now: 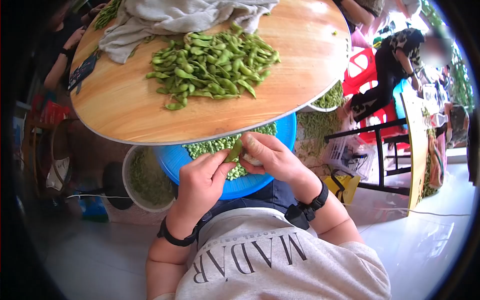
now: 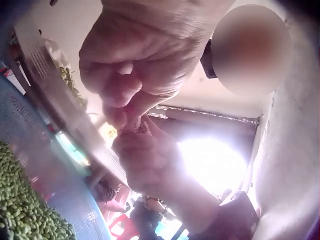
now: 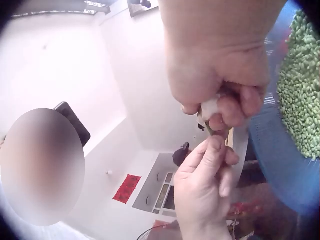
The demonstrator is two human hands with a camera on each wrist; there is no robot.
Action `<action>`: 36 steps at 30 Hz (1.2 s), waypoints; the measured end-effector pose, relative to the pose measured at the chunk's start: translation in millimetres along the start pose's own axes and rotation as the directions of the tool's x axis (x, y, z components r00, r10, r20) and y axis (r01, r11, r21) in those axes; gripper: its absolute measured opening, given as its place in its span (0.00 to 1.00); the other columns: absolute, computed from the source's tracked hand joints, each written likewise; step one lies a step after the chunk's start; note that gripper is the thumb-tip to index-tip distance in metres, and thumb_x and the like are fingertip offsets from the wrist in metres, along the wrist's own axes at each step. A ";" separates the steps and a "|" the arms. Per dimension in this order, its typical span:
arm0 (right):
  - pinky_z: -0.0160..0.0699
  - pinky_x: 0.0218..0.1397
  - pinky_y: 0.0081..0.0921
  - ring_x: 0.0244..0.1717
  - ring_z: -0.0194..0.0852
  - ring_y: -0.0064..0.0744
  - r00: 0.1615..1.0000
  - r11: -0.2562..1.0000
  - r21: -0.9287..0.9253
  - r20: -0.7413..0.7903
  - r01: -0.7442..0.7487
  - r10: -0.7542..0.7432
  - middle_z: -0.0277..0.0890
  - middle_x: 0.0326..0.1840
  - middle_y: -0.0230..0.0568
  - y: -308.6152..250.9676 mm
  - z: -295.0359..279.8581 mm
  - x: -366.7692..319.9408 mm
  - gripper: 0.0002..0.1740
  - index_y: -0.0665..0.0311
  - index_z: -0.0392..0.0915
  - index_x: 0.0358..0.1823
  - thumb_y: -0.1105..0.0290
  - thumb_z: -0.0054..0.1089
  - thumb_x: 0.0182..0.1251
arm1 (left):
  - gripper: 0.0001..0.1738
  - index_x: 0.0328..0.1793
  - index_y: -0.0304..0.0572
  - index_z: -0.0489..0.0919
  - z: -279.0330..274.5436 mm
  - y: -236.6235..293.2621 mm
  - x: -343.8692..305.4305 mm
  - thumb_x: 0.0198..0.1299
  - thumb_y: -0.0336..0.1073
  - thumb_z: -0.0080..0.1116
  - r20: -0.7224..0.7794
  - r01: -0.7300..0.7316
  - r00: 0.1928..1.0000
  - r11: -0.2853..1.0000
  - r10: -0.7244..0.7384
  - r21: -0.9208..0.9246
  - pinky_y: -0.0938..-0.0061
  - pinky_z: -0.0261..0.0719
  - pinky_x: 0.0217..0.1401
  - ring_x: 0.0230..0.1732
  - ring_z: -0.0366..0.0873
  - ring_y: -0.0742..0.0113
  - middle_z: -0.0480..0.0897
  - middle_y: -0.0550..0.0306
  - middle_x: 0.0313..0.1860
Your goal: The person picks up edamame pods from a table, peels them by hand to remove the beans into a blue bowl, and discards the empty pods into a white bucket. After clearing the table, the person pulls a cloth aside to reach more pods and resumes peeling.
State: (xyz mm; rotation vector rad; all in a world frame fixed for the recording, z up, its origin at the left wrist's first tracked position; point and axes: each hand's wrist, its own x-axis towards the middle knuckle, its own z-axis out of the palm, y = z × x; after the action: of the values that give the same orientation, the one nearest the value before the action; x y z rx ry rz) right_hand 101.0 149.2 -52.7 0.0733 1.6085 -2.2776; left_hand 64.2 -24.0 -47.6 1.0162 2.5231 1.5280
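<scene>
A green soybean pod is held between both hands over a blue basket. My left hand pinches its near end between thumb and fingers. The right hand grips the other end with curled fingers, the thumb on top. Something white shows at the right hand's fingers, perhaps a wrapping. In the right wrist view only a thin green bit of the pod shows between the hands. Below them, shelled green beans lie in the basket.
On the round wooden table sit a heap of pods and a crumpled grey cloth. The table edge overhangs the basket. A pale tub stands left of the basket. Another person is at the right, near a second table.
</scene>
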 end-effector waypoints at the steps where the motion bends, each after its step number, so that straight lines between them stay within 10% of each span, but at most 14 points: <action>1: 0.50 0.18 0.13 0.16 0.51 0.14 1.000 1.000 0.020 -0.019 -0.002 0.003 0.56 0.16 0.25 2.5 -1.0 -1.6 0.21 0.64 0.67 0.33 0.53 0.37 0.71 | 0.11 0.40 0.35 0.78 3.2 1.5 -0.4 0.49 0.26 0.60 0.016 -0.018 1.000 0.999 0.018 0.034 0.70 0.71 0.23 0.21 0.74 0.55 0.76 0.49 0.23; 8: 0.52 0.18 0.14 0.17 0.53 0.15 0.994 0.999 0.025 -0.107 -0.020 0.023 0.58 0.16 0.25 14.2 -10.2 -9.7 0.19 0.63 0.66 0.27 0.56 0.40 0.71 | 0.11 0.40 0.32 0.76 16.9 9.1 -3.3 0.48 0.26 0.59 0.128 -0.068 0.991 0.971 0.040 0.228 0.68 0.72 0.23 0.23 0.75 0.53 0.77 0.49 0.25; 14: 0.51 0.18 0.14 0.17 0.53 0.14 0.983 0.998 0.000 -0.168 0.067 -0.066 0.59 0.15 0.26 24.2 -8.2 -10.2 0.17 0.63 0.65 0.27 0.59 0.41 0.71 | 0.09 0.41 0.33 0.78 31.8 0.2 -3.6 0.53 0.26 0.57 -0.022 -0.039 0.999 0.999 0.039 0.016 0.76 0.68 0.19 0.17 0.72 0.65 0.77 0.52 0.21; 15: 0.50 0.18 0.14 0.17 0.53 0.14 0.980 0.996 0.010 -0.179 0.091 -0.087 0.59 0.16 0.25 30.6 -8.4 -8.5 0.17 0.62 0.65 0.27 0.59 0.40 0.71 | 0.08 0.40 0.33 0.78 34.1 -0.8 -6.7 0.54 0.26 0.56 -0.003 0.145 0.989 0.982 -0.147 -0.122 0.78 0.67 0.18 0.17 0.72 0.68 0.77 0.54 0.21; 18: 0.52 0.18 0.15 0.16 0.53 0.14 0.972 0.994 -0.018 -0.206 0.110 -0.111 0.60 0.15 0.26 36.1 -8.1 -7.7 0.17 0.62 0.64 0.25 0.60 0.41 0.71 | 0.07 0.39 0.32 0.78 38.0 4.9 -12.7 0.58 0.28 0.53 0.160 0.565 0.805 0.656 -0.571 -0.501 0.85 0.60 0.14 0.14 0.66 0.81 0.76 0.61 0.21; 22: 0.53 0.18 0.15 0.16 0.53 0.15 0.973 0.994 -0.020 -0.204 0.110 -0.112 0.61 0.15 0.27 45.5 -8.8 -5.5 0.18 0.63 0.64 0.25 0.60 0.41 0.70 | 0.08 0.41 0.33 0.78 38.9 -7.7 -15.9 0.58 0.29 0.54 0.290 0.616 0.716 0.380 -0.635 -0.690 0.87 0.60 0.13 0.12 0.65 0.81 0.76 0.60 0.21; 25: 0.51 0.18 0.11 0.17 0.53 0.13 0.993 0.999 -0.002 -0.110 -0.034 0.033 0.59 0.17 0.25 37.0 -15.5 -6.7 0.18 0.63 0.66 0.28 0.58 0.40 0.71 | 0.08 0.41 0.33 0.78 34.7 -4.0 -14.1 0.56 0.28 0.55 0.283 0.644 0.759 0.611 -0.587 -0.461 0.85 0.64 0.15 0.15 0.69 0.77 0.77 0.57 0.23; 28: 0.51 0.18 0.11 0.18 0.53 0.13 0.997 0.999 -0.001 -0.060 -0.052 0.052 0.59 0.17 0.25 36.4 -17.2 -6.5 0.19 0.63 0.67 0.29 0.55 0.40 0.71 | 0.09 0.41 0.32 0.78 38.0 -10.8 -12.2 0.53 0.26 0.57 -0.018 0.136 0.990 0.985 -0.139 -0.108 0.82 0.70 0.20 0.20 0.73 0.74 0.79 0.54 0.26; 36: 0.53 0.19 0.11 0.19 0.55 0.14 0.998 0.991 0.118 -0.022 -0.062 0.065 0.59 0.18 0.26 34.9 -14.9 -11.0 0.22 0.64 0.69 0.33 0.52 0.38 0.70 | 0.09 0.38 0.32 0.79 39.2 -8.8 -15.4 0.48 0.24 0.62 -0.043 0.219 0.972 0.958 -0.231 -0.185 0.80 0.72 0.22 0.23 0.76 0.71 0.79 0.52 0.27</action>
State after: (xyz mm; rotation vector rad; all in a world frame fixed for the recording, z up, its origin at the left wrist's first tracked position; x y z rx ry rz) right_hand 119.9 155.4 -86.9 0.1814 1.4625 -2.3288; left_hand 85.0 -4.2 -79.7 0.6424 2.3867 1.7037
